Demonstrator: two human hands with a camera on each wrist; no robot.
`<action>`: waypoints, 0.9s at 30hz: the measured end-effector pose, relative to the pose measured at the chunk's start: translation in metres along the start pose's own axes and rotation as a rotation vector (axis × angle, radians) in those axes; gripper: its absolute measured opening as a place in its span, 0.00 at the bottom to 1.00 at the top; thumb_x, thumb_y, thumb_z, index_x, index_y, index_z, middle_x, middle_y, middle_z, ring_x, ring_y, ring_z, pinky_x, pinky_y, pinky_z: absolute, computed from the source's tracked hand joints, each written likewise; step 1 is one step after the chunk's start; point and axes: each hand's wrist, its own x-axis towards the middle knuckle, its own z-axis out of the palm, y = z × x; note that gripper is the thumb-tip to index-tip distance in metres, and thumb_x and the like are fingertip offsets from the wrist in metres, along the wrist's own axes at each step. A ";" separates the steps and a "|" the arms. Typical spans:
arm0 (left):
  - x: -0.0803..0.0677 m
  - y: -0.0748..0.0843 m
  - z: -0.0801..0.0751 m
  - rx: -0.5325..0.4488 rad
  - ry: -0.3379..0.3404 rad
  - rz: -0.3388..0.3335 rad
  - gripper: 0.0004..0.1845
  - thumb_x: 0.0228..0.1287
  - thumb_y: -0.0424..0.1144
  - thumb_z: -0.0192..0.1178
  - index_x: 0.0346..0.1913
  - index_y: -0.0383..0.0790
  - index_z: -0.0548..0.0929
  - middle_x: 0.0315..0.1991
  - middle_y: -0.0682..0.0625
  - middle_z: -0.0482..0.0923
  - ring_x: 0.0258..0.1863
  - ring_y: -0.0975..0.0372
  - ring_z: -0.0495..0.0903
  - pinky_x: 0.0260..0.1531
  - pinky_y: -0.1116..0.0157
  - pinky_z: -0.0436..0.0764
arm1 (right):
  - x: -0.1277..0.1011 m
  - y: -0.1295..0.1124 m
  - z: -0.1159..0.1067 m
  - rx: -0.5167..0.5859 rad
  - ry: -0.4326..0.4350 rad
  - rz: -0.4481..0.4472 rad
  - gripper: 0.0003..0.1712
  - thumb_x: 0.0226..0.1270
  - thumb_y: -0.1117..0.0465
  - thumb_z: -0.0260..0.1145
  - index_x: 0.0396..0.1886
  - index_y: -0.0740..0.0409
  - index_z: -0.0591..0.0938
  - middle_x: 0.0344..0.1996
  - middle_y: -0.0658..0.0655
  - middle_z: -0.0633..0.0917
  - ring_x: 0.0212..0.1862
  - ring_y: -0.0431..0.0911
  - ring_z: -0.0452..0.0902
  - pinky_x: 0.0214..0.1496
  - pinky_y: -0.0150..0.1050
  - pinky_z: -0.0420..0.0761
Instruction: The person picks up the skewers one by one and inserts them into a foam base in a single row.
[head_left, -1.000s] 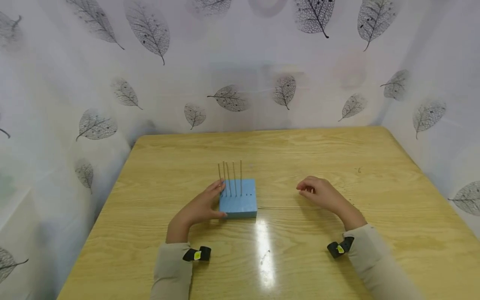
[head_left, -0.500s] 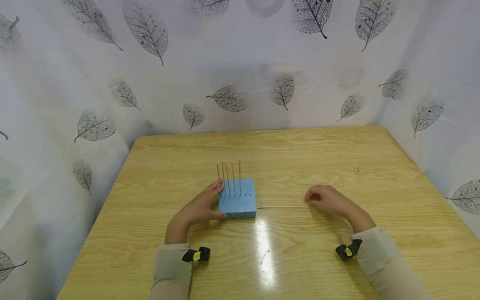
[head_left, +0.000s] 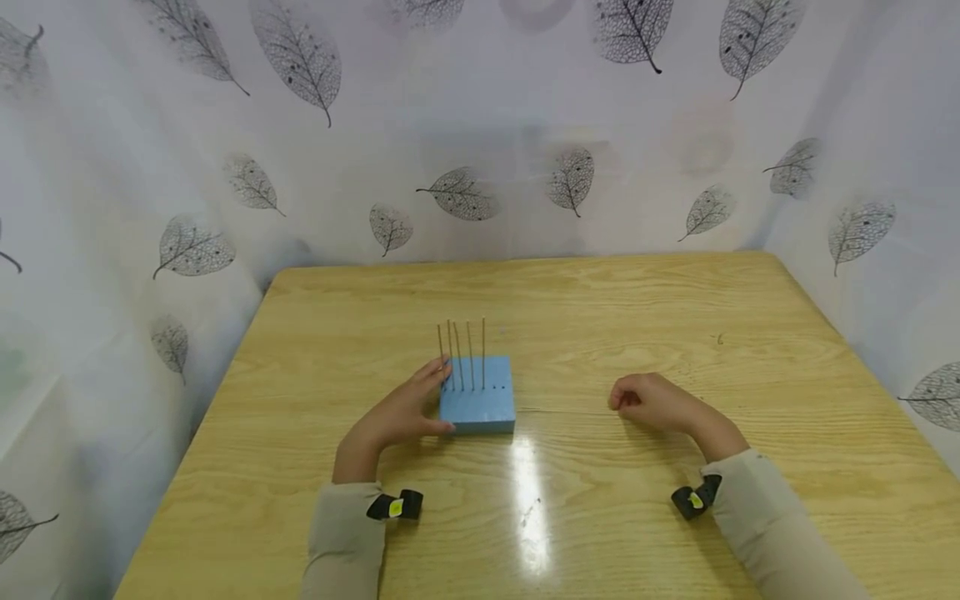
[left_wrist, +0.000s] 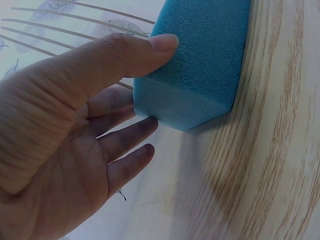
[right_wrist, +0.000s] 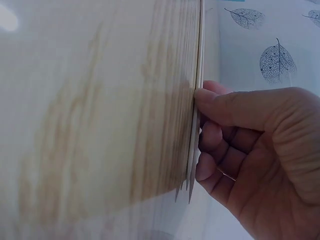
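A blue foam block (head_left: pixel 480 410) sits on the table left of centre. Several thin wooden skewers (head_left: pixel 470 358) stand upright in a row in its top, and small holes continue the row to the right. My left hand (head_left: pixel 405 408) grips the block's left end, thumb on the near face and fingers behind; in the left wrist view the thumb (left_wrist: pixel 162 44) presses the foam. Right of the block, more skewers (right_wrist: pixel 200 45) lie along the table, their pointed ends showing in the right wrist view. My right hand (head_left: pixel 652 404) pinches at these skewers between thumb and index finger.
The wooden table (head_left: pixel 600 517) reaches back to a white curtain (head_left: pixel 487 100) with a leaf print. Small dark bits (head_left: pixel 719 339) lie on the table at the right. A bright reflection crosses the wood in front of the block.
My right hand has moved right and slightly nearer, down onto the lying skewers, and its fingertips have closed together. The left hand and the block have stayed put.
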 end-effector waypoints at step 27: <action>0.000 0.000 0.000 -0.011 -0.005 0.017 0.49 0.49 0.43 0.68 0.70 0.38 0.50 0.71 0.47 0.39 0.69 0.55 0.41 0.64 0.53 0.53 | 0.017 -0.038 -0.020 -0.039 0.367 -0.133 0.03 0.63 0.65 0.58 0.34 0.61 0.76 0.26 0.50 0.77 0.27 0.38 0.70 0.30 0.33 0.74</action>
